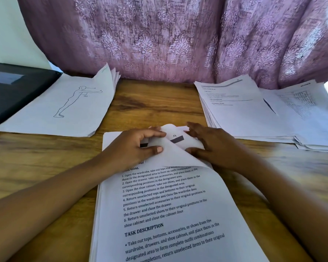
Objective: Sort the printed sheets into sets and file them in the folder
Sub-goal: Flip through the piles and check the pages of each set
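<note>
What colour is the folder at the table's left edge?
The folder is black; it shows in the head view.

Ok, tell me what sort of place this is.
Probably a home desk or study corner: a wooden table set against a purple patterned curtain, stacks of printed sheets spread across it, and a black folder at the far left.
</note>
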{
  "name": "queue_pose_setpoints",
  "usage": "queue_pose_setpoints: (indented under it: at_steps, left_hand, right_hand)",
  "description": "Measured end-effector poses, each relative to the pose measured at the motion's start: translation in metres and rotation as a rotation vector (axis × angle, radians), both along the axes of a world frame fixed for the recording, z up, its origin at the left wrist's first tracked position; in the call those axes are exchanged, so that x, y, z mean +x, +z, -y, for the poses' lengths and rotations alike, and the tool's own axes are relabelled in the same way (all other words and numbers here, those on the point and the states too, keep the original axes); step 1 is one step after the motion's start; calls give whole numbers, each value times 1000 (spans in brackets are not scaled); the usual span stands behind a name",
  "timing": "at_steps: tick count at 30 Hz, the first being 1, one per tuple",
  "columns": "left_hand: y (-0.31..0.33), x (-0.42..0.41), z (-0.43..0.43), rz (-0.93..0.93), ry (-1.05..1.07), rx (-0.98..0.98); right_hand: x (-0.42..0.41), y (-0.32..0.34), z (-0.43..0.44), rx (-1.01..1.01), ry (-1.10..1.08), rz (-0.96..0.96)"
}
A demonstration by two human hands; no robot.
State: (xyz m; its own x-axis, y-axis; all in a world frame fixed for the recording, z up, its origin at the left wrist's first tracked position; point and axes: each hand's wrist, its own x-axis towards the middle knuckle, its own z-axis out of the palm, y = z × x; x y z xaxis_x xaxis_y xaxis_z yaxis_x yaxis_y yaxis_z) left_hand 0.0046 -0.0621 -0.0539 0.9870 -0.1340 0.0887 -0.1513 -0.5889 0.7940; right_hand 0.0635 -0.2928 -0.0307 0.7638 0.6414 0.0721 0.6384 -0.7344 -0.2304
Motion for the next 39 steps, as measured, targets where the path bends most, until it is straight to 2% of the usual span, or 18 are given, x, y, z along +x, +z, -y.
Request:
queue_pose_setpoints:
  at_steps: [2, 4, 6, 9, 11, 15, 17, 18, 19, 21, 24, 27, 29, 32, 35, 37, 38, 39]
  left_hand:
    - [1, 0, 0, -5, 13, -22]
    - [5, -2, 2, 6, 31, -51]
    - [9, -5, 2, 28, 54, -91]
    - [12, -9, 2, -3, 28, -192]
    - [11, -8, 1, -29, 31, -180]
    - [4, -3, 1, -5, -3, -22]
    - [0, -2, -1, 19, -20, 4]
    - [0, -1, -2, 23, -16, 5]
    - [-1, -1, -2, 28, -10, 9]
    - [-2, 0, -3, 35, -3, 22]
    - [-2, 0, -3, 11, 16, -17]
    - [4, -2, 1, -5, 32, -103]
    - [9, -5, 3, 20, 64, -122]
    - [12, -9, 3, -1, 54, -189]
    - [8, -6, 3, -20, 7, -71]
    - [4, -3, 2, -27, 2, 15]
    - [3, -2, 2, -25, 6, 43]
    - [3, -1, 1, -20, 8, 59]
  right_hand:
    - [-5, 3, -2, 139, -97, 118]
    - [-11, 8, -2, 391, -154, 152]
    - [-18, 11, -3, 475, -8, 80]
    - [-21, 10, -2, 363, 347, 3]
    - [-16, 8, 1, 345, 420, -9]
    - [-8, 5, 3, 438, 192, -17]
    - [0, 1, 3, 110, 32, 67]
    - [2, -2, 3, -30, -3, 35]
    - [4, -3, 3, -71, -13, -30]
    - [6, -4, 4, -52, 8, -74]
    - [6, -2, 5, -50, 10, 71]
    - [-4, 7, 4, 336, -53, 16]
    - [-10, 9, 4, 473, 101, -146]
    - [-15, 3, 2, 365, 324, -351]
    - [-11, 2, 3, 380, 311, -356]
    - [-7, 1, 3, 487, 207, -272]
    - [-4, 0, 3, 438, 138, -164]
    - [1, -2, 5, 286, 79, -53]
